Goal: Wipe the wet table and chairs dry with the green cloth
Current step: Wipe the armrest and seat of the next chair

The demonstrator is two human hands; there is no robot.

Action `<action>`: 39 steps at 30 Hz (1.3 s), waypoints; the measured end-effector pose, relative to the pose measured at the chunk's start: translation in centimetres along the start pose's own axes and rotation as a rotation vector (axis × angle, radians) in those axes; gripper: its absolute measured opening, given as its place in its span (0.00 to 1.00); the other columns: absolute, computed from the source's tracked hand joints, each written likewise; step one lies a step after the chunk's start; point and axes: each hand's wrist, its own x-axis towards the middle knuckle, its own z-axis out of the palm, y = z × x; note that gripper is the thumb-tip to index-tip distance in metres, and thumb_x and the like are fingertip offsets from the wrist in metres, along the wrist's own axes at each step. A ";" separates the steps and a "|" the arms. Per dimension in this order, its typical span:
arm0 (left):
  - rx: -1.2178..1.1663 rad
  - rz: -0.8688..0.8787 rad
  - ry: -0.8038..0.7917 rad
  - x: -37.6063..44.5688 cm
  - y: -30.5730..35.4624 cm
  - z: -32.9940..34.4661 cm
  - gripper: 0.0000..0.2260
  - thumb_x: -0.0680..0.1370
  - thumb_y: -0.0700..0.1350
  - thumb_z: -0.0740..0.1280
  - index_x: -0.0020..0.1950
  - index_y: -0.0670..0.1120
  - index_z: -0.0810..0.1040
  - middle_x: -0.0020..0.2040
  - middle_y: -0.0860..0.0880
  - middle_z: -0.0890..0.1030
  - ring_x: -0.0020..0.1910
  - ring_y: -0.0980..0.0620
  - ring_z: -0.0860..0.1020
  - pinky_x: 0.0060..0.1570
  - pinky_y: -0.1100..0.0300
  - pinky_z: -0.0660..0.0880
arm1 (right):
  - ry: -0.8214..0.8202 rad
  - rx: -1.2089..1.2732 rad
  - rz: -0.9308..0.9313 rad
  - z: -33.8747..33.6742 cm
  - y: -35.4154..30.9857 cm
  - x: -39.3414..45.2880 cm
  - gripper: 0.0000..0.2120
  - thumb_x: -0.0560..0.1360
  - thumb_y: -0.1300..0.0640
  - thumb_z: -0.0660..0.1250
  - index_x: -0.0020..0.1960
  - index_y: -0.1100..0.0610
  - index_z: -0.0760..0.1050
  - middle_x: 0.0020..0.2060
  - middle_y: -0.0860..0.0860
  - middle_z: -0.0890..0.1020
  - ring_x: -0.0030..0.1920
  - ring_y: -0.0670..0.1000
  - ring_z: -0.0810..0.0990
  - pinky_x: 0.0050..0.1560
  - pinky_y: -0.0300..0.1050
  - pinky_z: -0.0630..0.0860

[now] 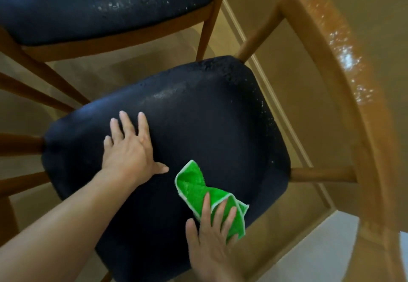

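Note:
A wooden chair with a black padded seat point(198, 116) fills the middle of the head view. Water beads show along the seat's far and right edges. The green cloth point(194, 190) lies crumpled on the seat's near right part. My right hand point(212, 237) presses flat on the cloth's near end with straight fingers. My left hand point(130, 149) rests flat on the seat to the left of the cloth, fingers spread, touching no cloth. The chair's curved wooden backrest point(340, 61) on the right glistens with droplets.
A second chair with a black seat point(92, 3) covered in water droplets stands at the top left, its wooden legs point(205, 30) close to the first chair. Tan floor point(276, 16) with a pale strip lies beneath. Wooden rungs point(22, 144) jut in at the left.

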 end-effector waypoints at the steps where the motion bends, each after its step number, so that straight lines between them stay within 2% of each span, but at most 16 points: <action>1: 0.019 0.026 -0.022 0.8 0.5 -0.6 0.61 0.65 0.65 0.74 0.75 0.47 0.29 0.75 0.38 0.32 0.75 0.37 0.36 0.72 0.41 0.50 | 0.062 0.026 0.031 -0.2 -0.3 0.4 0.36 0.78 0.37 0.45 0.57 0.33 0.12 0.65 0.44 0.17 0.60 0.48 0.13 0.70 0.72 0.44; 6: 0.067 -0.023 -0.180 4.0 2.2 -0.8 0.68 0.62 0.61 0.78 0.65 0.47 0.17 0.68 0.37 0.21 0.71 0.33 0.29 0.68 0.32 0.46 | 0.349 0.218 0.071 -8.6 -0.7 8.6 0.22 0.74 0.37 0.33 0.58 0.23 0.20 0.71 0.40 0.26 0.73 0.52 0.27 0.65 0.77 0.38; 8: 0.092 -0.056 -0.175 4.4 2.4 -0.1 0.69 0.61 0.62 0.78 0.62 0.45 0.15 0.66 0.35 0.20 0.70 0.31 0.28 0.67 0.31 0.46 | 0.428 0.256 0.041 -13.9 -1.1 13.0 0.20 0.77 0.38 0.32 0.63 0.22 0.27 0.75 0.40 0.32 0.75 0.53 0.30 0.64 0.77 0.36; 12: 0.086 -0.117 -0.220 4.3 2.9 -0.2 0.71 0.60 0.62 0.78 0.58 0.44 0.12 0.63 0.33 0.17 0.68 0.29 0.27 0.67 0.30 0.46 | 0.384 0.285 -0.069 -21.0 -4.6 18.5 0.21 0.80 0.37 0.34 0.73 0.28 0.45 0.78 0.43 0.41 0.77 0.53 0.36 0.65 0.75 0.35; 17: 0.100 -0.172 -0.310 4.6 3.1 -0.4 0.73 0.58 0.60 0.80 0.50 0.45 0.08 0.50 0.36 0.10 0.64 0.30 0.22 0.66 0.29 0.42 | 0.427 0.077 -0.486 -19.7 -14.3 19.1 0.21 0.79 0.40 0.54 0.71 0.40 0.66 0.78 0.46 0.52 0.77 0.55 0.43 0.68 0.70 0.36; 19: 0.099 -0.200 -0.348 4.6 3.1 -0.4 0.74 0.56 0.59 0.81 0.48 0.47 0.08 0.50 0.38 0.09 0.59 0.32 0.19 0.65 0.29 0.40 | 0.452 0.070 -0.640 -18.8 -15.0 18.2 0.21 0.79 0.48 0.60 0.71 0.45 0.69 0.77 0.48 0.57 0.77 0.54 0.48 0.71 0.66 0.39; 21: 0.098 -0.224 -0.375 4.8 3.0 -0.3 0.74 0.55 0.59 0.81 0.47 0.49 0.07 0.51 0.39 0.09 0.54 0.34 0.16 0.64 0.29 0.38 | 0.450 0.200 -0.696 -19.6 -12.5 18.3 0.27 0.77 0.56 0.62 0.75 0.48 0.63 0.77 0.49 0.59 0.77 0.52 0.52 0.75 0.60 0.49; 22: 0.098 -0.233 -0.387 5.0 3.0 -0.2 0.75 0.54 0.60 0.82 0.47 0.49 0.07 0.51 0.39 0.09 0.53 0.34 0.15 0.64 0.28 0.38 | 0.478 0.250 -0.622 -20.5 -10.5 18.9 0.31 0.77 0.57 0.62 0.77 0.47 0.57 0.77 0.50 0.58 0.76 0.51 0.53 0.75 0.57 0.53; 24: 0.094 -0.242 -0.402 5.2 3.1 -0.1 0.75 0.53 0.60 0.82 0.47 0.50 0.07 0.52 0.38 0.10 0.51 0.34 0.14 0.62 0.28 0.36 | 0.517 0.230 -0.269 -22.6 -6.6 20.5 0.33 0.78 0.50 0.59 0.78 0.45 0.47 0.78 0.52 0.51 0.77 0.54 0.48 0.74 0.60 0.52; 26: 0.088 -0.244 -0.420 5.3 3.1 -0.1 0.75 0.52 0.60 0.82 0.46 0.50 0.07 0.52 0.38 0.10 0.50 0.33 0.13 0.60 0.27 0.34 | 0.442 0.231 0.040 -24.1 -5.5 21.5 0.31 0.78 0.43 0.53 0.78 0.45 0.48 0.77 0.55 0.54 0.77 0.57 0.51 0.72 0.66 0.51; 28: 0.079 -0.251 -0.444 5.5 3.2 0.1 0.75 0.52 0.60 0.82 0.46 0.50 0.07 0.52 0.38 0.10 0.49 0.33 0.13 0.59 0.27 0.32 | 0.428 0.239 0.102 -24.2 -7.3 22.1 0.29 0.78 0.40 0.47 0.78 0.46 0.51 0.76 0.55 0.59 0.75 0.59 0.56 0.71 0.67 0.51; 31: 0.079 -0.274 -0.484 5.9 3.3 0.2 0.75 0.53 0.60 0.82 0.45 0.49 0.07 0.52 0.37 0.10 0.49 0.32 0.13 0.58 0.26 0.32 | 0.469 0.153 0.091 -23.1 -12.0 21.8 0.32 0.78 0.34 0.41 0.78 0.46 0.48 0.78 0.57 0.52 0.76 0.61 0.48 0.70 0.70 0.43; 33: 0.087 -0.260 -0.505 6.1 3.2 0.2 0.74 0.55 0.60 0.81 0.46 0.49 0.07 0.52 0.37 0.10 0.49 0.32 0.12 0.58 0.26 0.31 | 0.540 0.010 -0.101 -20.5 -15.7 20.0 0.30 0.78 0.37 0.46 0.78 0.46 0.51 0.78 0.57 0.49 0.77 0.60 0.44 0.70 0.70 0.40; 35: 0.113 -0.237 -0.532 6.5 2.8 0.5 0.71 0.59 0.59 0.79 0.53 0.50 0.09 0.53 0.37 0.10 0.49 0.31 0.13 0.56 0.26 0.30 | 0.522 -0.136 -0.497 -16.7 -20.2 17.3 0.27 0.78 0.41 0.53 0.75 0.47 0.59 0.77 0.55 0.55 0.77 0.58 0.48 0.71 0.67 0.40; 37: 0.147 -0.211 -0.578 6.7 2.6 1.0 0.59 0.67 0.60 0.72 0.69 0.53 0.21 0.63 0.37 0.16 0.56 0.29 0.16 0.52 0.24 0.28 | 0.322 -0.253 -0.869 -13.6 -24.1 14.7 0.25 0.77 0.43 0.55 0.72 0.48 0.67 0.75 0.53 0.63 0.76 0.55 0.53 0.71 0.63 0.40; 39: 0.164 -0.202 -0.614 6.8 2.4 1.2 0.53 0.70 0.60 0.69 0.74 0.51 0.28 0.70 0.39 0.23 0.59 0.28 0.19 0.51 0.22 0.27 | 0.151 -0.303 -1.021 -13.2 -26.0 14.1 0.22 0.77 0.45 0.56 0.69 0.49 0.71 0.73 0.51 0.67 0.75 0.53 0.55 0.72 0.59 0.41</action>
